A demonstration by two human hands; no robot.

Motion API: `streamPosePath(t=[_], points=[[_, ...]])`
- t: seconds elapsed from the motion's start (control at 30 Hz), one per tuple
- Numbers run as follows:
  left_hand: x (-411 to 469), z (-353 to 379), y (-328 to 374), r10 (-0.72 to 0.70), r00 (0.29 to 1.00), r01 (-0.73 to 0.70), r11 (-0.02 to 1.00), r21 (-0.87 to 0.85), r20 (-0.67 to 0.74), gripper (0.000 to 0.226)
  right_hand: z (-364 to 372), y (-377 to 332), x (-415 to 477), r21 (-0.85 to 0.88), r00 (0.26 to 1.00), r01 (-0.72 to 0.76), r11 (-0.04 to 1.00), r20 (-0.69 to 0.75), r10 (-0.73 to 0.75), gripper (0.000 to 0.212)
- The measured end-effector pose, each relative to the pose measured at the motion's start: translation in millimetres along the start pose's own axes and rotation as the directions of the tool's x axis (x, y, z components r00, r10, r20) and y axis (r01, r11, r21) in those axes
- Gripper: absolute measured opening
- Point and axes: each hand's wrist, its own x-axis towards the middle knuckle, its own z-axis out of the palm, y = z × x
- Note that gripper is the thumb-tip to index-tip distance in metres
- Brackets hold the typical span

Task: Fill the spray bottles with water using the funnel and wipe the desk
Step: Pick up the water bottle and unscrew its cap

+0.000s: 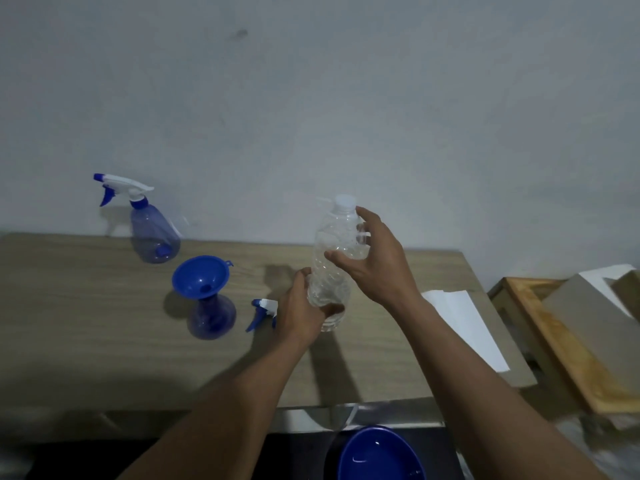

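Funnel (201,277) in spray bottle (213,320); hands (300,311) (375,259) grip capped clear bottle (334,233).

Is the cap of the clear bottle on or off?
On: the white cap sits on the neck of the clear bottle.

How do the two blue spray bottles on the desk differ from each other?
The far bottle has its white-and-blue trigger head screwed on; the near bottle has none, and a loose trigger head lies on the desk beside it. The near bottle carries a blue funnel in its neck; the far bottle does not. The far bottle stands by the wall, the near bottle closer to the person. Both are upright, see-through blue and similarly shaped.
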Motion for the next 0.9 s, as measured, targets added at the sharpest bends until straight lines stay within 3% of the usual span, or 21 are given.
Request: streamPosePath(t=[0.13,0.27,0.47,0.67,0.8,0.9], points=[[-6.1,1.7,-1.1,-0.016,1.0,0.016,1.0,0.016,0.019,0.089,-1.5,1.4,-16.2,0.043,0.999,-0.012,0.999,-0.031,0.014,0.084],[-4.8,-0.1,9.5,0.034,0.997,-0.035,0.999,0.011,0.073,0.108,-5.1,-4.6,-16.4,0.05,0.999,-0.036,0.998,0.028,0.035,0.084],[2.8,-1.6,14.2,0.051,0.997,-0.049,0.998,-0.026,0.065,0.101,-11.3,-34.4,2.7,0.078,0.998,-0.055,0.995,-0.033,0.058,0.05],[11.6,0.2,9.7,0.036,0.999,-0.035,0.999,-0.029,0.039,0.103,-13.5,-41.1,15.2,0.084,0.997,-0.075,0.994,0.025,0.073,0.048],[18.8,2.0,8.6,0.028,0.999,-0.027,0.999,-0.026,0.026,0.105,-10.5,-35.3,26.0,0.025,0.999,-0.043,0.999,-0.014,0.044,0.032],[22.0,4.4,9.1,0.012,1.0,-0.011,1.0,-0.013,0.023,0.104,-11.3,-36.7,31.5,0.003,0.999,-0.015,1.0,0.037,0.015,0.019]])
